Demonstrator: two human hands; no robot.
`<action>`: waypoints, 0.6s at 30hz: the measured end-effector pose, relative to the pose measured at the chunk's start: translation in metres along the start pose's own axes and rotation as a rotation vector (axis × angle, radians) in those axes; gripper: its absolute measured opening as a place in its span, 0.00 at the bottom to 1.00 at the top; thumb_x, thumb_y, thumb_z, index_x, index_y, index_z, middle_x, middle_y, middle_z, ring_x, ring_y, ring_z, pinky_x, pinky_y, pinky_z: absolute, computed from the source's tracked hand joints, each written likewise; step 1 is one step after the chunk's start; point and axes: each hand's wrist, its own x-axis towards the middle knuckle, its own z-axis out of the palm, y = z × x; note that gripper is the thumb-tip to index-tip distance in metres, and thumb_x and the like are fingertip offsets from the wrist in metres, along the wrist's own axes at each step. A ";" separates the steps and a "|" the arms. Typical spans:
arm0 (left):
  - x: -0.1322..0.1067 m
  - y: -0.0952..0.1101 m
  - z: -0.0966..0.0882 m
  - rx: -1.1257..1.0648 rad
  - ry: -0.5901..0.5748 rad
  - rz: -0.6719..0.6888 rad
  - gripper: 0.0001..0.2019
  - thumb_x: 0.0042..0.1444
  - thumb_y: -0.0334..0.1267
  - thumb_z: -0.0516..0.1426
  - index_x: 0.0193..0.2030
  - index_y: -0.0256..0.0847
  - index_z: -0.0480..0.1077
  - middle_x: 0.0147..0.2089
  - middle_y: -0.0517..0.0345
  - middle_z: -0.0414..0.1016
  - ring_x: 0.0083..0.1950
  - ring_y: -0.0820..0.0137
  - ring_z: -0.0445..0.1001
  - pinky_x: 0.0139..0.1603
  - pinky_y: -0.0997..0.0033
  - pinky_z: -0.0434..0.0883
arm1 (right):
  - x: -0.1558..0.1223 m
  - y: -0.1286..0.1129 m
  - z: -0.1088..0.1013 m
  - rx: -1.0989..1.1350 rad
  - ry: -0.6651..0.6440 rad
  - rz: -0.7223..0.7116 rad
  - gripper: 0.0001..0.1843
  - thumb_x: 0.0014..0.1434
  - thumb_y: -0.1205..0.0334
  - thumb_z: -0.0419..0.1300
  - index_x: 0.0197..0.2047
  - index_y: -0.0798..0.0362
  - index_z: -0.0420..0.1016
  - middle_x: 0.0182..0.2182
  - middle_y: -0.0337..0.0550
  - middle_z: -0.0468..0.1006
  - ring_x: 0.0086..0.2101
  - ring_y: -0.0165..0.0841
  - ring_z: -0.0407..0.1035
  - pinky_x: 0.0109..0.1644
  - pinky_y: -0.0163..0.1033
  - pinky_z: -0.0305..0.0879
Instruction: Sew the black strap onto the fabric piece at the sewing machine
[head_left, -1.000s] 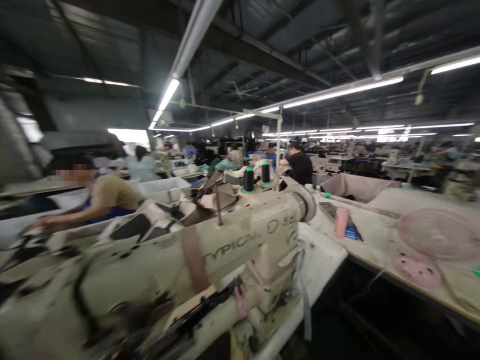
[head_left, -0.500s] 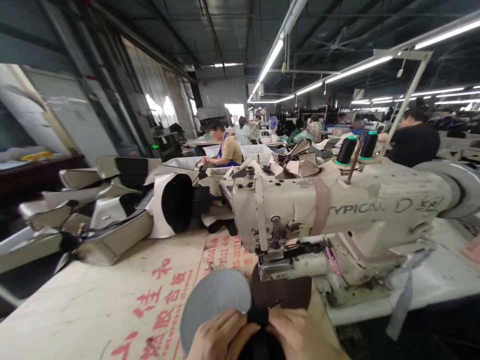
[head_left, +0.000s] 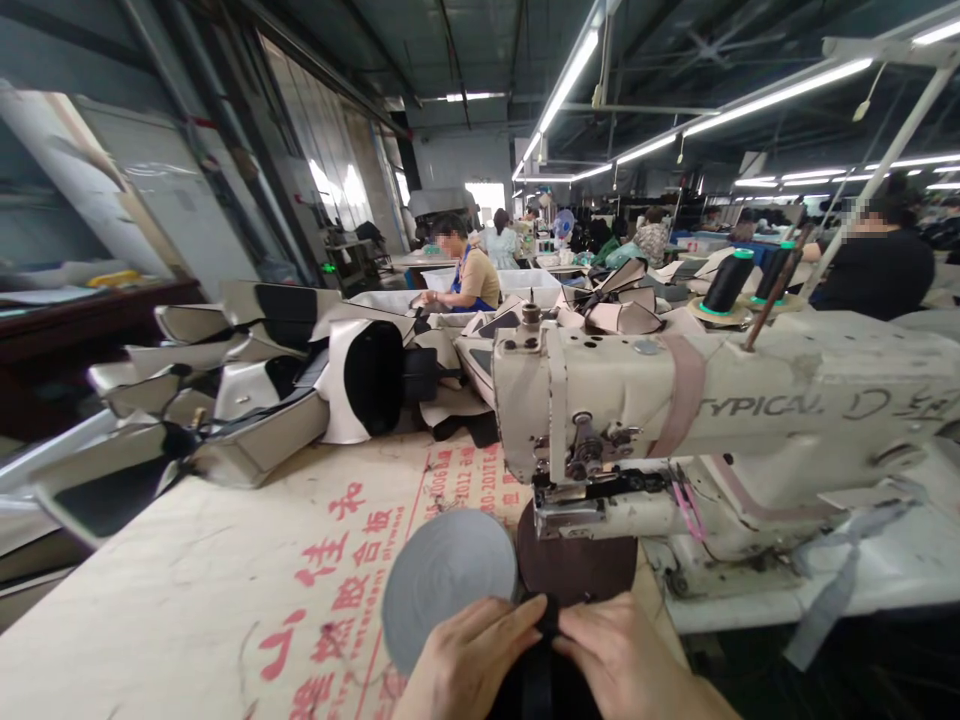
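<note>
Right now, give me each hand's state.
Left hand: closed, pinching the black strap.
Right hand: closed, pinching the same strap.

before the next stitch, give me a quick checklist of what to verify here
1. Both hands on the work: left hand and right hand pinch the black strap - ok.
2. Brown piece sits under the machine head - ok.
3. Fingers away from the needle - ok.
4. Grey disc lies flat on the table - ok.
5. Thread runs from the spools to the needle - cannot tell.
</note>
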 end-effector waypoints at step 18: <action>0.024 0.013 -0.010 0.219 -0.127 -0.048 0.11 0.62 0.36 0.47 0.30 0.39 0.65 0.30 0.59 0.70 0.31 0.70 0.68 0.30 0.72 0.63 | 0.014 -0.011 -0.025 -0.128 -0.157 0.059 0.12 0.61 0.74 0.46 0.44 0.53 0.64 0.37 0.43 0.68 0.38 0.37 0.64 0.39 0.41 0.62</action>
